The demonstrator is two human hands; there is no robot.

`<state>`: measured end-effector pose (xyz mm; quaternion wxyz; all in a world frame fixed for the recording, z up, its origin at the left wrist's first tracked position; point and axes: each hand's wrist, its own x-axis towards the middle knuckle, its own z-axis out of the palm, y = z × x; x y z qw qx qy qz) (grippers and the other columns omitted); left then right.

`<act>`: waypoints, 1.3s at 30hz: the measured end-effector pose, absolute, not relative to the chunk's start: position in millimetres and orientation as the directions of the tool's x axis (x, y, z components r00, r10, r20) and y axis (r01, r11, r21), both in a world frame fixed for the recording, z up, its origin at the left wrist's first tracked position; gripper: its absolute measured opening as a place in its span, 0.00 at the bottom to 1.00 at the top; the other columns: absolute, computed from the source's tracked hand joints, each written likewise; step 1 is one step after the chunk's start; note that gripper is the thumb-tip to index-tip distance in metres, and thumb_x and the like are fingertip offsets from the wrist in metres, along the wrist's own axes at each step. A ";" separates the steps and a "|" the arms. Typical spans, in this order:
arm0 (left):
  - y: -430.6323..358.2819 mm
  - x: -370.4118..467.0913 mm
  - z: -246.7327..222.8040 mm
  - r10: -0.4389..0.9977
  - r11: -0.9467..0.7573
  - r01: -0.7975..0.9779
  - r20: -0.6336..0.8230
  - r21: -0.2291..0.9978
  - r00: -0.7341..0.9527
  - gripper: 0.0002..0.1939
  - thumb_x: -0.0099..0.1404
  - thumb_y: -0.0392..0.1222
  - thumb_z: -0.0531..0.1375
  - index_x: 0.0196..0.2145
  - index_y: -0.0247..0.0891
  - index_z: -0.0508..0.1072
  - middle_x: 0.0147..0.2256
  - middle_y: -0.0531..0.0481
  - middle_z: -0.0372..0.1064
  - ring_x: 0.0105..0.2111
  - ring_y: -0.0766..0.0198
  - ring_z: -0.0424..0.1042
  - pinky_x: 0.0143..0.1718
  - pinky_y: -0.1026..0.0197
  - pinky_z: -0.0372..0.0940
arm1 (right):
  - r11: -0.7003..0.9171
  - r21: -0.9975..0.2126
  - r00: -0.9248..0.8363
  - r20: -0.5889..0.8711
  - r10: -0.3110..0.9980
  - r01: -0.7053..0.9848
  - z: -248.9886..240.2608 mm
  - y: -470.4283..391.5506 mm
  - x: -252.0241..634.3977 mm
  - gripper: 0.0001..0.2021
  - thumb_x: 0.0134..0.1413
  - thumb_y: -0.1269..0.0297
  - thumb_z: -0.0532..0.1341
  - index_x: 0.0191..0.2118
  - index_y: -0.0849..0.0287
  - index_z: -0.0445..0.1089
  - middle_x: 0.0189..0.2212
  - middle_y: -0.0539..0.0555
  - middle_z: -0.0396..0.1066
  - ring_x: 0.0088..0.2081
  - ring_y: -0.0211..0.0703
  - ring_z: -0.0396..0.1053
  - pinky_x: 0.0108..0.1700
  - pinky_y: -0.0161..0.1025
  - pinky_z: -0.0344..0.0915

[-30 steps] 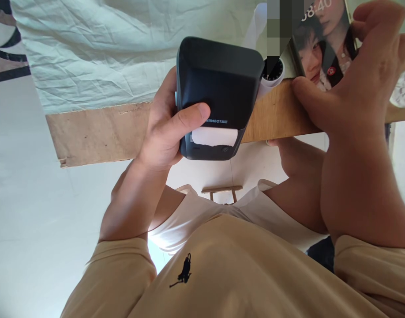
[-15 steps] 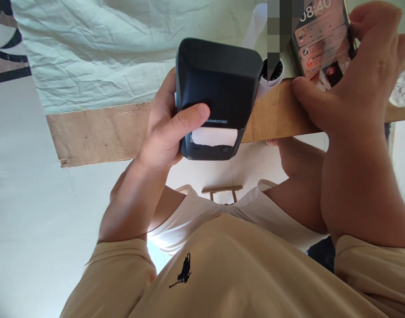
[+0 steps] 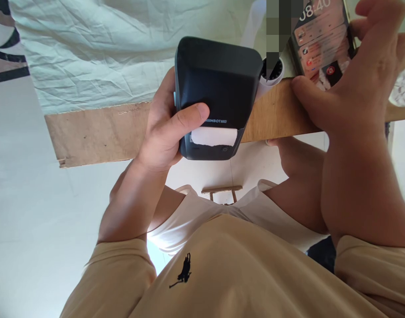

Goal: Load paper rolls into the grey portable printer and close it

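My left hand (image 3: 166,128) is wrapped round a black label printer (image 3: 222,84), thumb across its top. The printer bears the word NIIMBOT, and a strip of white paper (image 3: 214,136) with a torn edge sticks out of its slot. My right hand (image 3: 361,84) is spread beside a phone (image 3: 323,48), thumb near its lower left corner and fingers raised at its right edge. The phone's screen is lit and reads 08:40. Whether the fingers touch the phone's edge I cannot tell.
A pale green cloth (image 3: 99,53) covers much of the wooden table (image 3: 99,137), leaving its front edge bare. A white cylindrical thing with a dark end (image 3: 273,73) lies behind the printer. Clear, glass-like ware (image 3: 401,88) stands at the far right. Pixelation hides part of the top.
The fingers of my right hand have lifted slightly up and away from the phone's right side. The label printer and my left hand have hardly moved.
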<state>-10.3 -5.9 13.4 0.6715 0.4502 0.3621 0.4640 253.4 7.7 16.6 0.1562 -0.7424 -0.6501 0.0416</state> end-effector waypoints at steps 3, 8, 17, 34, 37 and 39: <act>-5.8 -9.6 13.5 0.951 0.158 -0.317 -0.057 0.935 0.304 0.19 0.55 0.46 0.68 0.44 0.43 0.72 0.36 0.48 0.68 0.35 0.58 0.70 0.34 0.59 0.66 | -0.128 -0.305 0.181 0.155 0.971 0.944 14.9 6.3 252.6 0.39 0.37 0.63 0.64 0.60 0.55 0.54 0.55 0.52 0.63 0.56 0.55 0.60 0.61 0.55 0.60; -6.7 -10.1 14.1 0.950 0.165 -0.307 -0.067 0.937 0.306 0.18 0.56 0.42 0.67 0.45 0.44 0.72 0.38 0.48 0.68 0.37 0.58 0.70 0.36 0.58 0.66 | -0.171 -0.301 0.224 0.151 0.963 0.938 13.8 5.5 251.6 0.39 0.38 0.64 0.62 0.60 0.53 0.53 0.44 0.52 0.68 0.52 0.56 0.59 0.55 0.55 0.62; -6.0 -11.9 14.0 0.952 0.161 -0.275 -0.075 0.948 0.298 0.20 0.55 0.45 0.68 0.46 0.43 0.73 0.39 0.47 0.69 0.38 0.54 0.72 0.37 0.57 0.68 | -0.137 -0.284 0.184 0.144 0.972 0.949 14.4 7.3 254.1 0.39 0.38 0.61 0.62 0.60 0.59 0.53 0.56 0.53 0.64 0.56 0.57 0.58 0.59 0.56 0.61; -5.7 -11.3 12.1 0.956 0.133 -0.293 -0.044 0.947 0.292 0.22 0.54 0.49 0.69 0.46 0.43 0.73 0.37 0.46 0.70 0.37 0.53 0.72 0.35 0.55 0.67 | -0.153 -0.284 0.194 0.121 0.973 0.946 16.5 8.3 253.5 0.38 0.39 0.60 0.63 0.60 0.60 0.55 0.59 0.54 0.60 0.58 0.57 0.58 0.62 0.55 0.59; -5.8 -11.3 13.0 0.951 0.156 -0.285 -0.066 0.946 0.302 0.20 0.55 0.46 0.68 0.46 0.44 0.73 0.38 0.47 0.69 0.37 0.55 0.71 0.35 0.56 0.66 | -0.156 -0.291 0.196 0.115 0.974 0.944 17.3 8.1 252.7 0.39 0.39 0.59 0.64 0.60 0.61 0.55 0.59 0.54 0.59 0.58 0.58 0.58 0.61 0.55 0.59; -6.0 -11.6 13.9 0.947 0.170 -0.290 -0.074 0.942 0.313 0.19 0.56 0.44 0.68 0.45 0.45 0.73 0.38 0.47 0.69 0.37 0.55 0.71 0.36 0.56 0.66 | -0.161 -0.290 0.201 0.116 0.973 0.943 17.3 8.5 252.2 0.39 0.38 0.60 0.64 0.60 0.59 0.55 0.58 0.53 0.59 0.58 0.57 0.58 0.61 0.55 0.59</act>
